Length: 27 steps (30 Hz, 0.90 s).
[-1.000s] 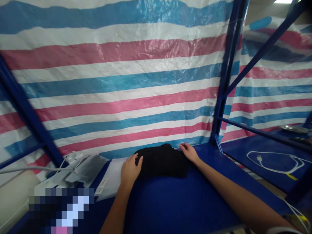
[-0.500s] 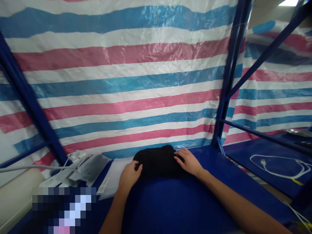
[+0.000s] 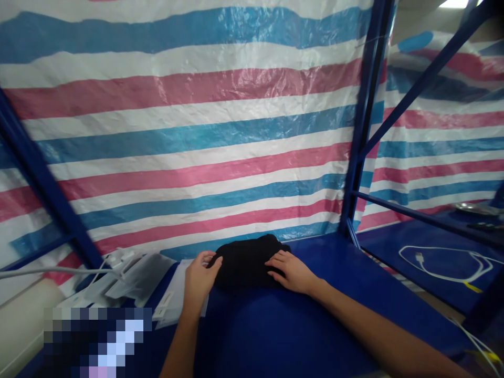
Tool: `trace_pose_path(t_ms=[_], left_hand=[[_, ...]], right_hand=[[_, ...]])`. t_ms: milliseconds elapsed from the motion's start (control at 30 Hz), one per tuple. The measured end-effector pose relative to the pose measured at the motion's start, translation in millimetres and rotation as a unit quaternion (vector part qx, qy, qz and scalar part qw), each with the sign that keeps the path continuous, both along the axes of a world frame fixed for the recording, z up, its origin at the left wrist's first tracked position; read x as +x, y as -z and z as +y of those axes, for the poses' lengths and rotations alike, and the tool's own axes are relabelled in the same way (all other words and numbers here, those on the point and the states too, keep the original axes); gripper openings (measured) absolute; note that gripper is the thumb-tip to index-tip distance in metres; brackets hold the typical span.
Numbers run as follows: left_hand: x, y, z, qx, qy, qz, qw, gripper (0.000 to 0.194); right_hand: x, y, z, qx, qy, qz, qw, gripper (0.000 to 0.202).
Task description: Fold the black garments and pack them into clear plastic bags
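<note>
A black cloth bundle lies near the back edge of the blue table, in front of the striped sheet. My left hand grips the bundle's left end, thumb in front and fingers behind. On the bundle's right part rests my right hand, its fingers spread over the cloth and holding nothing.
Clear plastic sleeves with labels lie left of the bundle. Farther left are white plugs and cables and a cream roll. Blue frame posts stand at both sides. A white cable lies on the right-hand surface.
My right hand has moved left and inward onto the cloth. My left hand has shifted to the bundle's left end, with its fingers now behind it. The view has shifted slightly.
</note>
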<state>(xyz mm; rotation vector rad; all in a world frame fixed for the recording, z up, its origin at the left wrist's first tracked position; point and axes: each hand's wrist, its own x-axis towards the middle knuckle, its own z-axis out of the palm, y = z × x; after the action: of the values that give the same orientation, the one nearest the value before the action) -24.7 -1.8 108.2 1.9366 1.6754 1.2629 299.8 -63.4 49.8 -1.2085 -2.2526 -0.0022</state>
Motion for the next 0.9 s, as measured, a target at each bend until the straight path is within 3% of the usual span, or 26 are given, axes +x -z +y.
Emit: trace_pose_path(t_ms=[133, 267, 400, 500, 567, 667, 733, 800, 900], left_hand=[[7, -30.3, 4, 0.045, -0.057, 0.045, 0.996, 0.033], [53, -42.8, 3, 0.128, -0.012, 0.086, 0.988, 0.031], [128, -28.8, -11, 0.12, 0.062, 0.125, 0.983, 0.037], [176, -4.8, -24, 0.068, 0.124, 0.176, 0.974, 0.042], [193, 11.9, -30, 0.036, 0.164, 0.192, 0.967, 0.053], [191, 28.4, -31, 0.015, 0.249, 0.174, 0.953, 0.087], [176, 31.8, -28, 0.025, 0.313, 0.139, 0.939, 0.093], [156, 32.4, -22, 0.063, 0.336, 0.123, 0.932, 0.074], [123, 38.6, -9, 0.117, 0.283, 0.173, 0.936, 0.044]], right_hand=[[10, -1.3, 2, -0.004, -0.018, 0.006, 1.0, 0.035], [16, 7.5, 5, -0.042, -0.071, 0.04, 0.996, 0.035], [18, 22.2, 16, -0.107, -0.048, 0.219, 0.969, 0.048], [22, 30.5, 30, -0.155, -0.008, 0.402, 0.903, 0.052], [24, 34.3, 38, -0.164, 0.011, 0.468, 0.868, 0.055], [25, 39.9, 45, -0.181, 0.016, 0.466, 0.866, 0.055], [25, 43.8, 46, -0.19, 0.026, 0.446, 0.874, 0.055], [25, 47.0, 47, -0.175, 0.056, 0.413, 0.892, 0.05], [26, 48.9, 46, -0.131, 0.116, 0.331, 0.927, 0.037]])
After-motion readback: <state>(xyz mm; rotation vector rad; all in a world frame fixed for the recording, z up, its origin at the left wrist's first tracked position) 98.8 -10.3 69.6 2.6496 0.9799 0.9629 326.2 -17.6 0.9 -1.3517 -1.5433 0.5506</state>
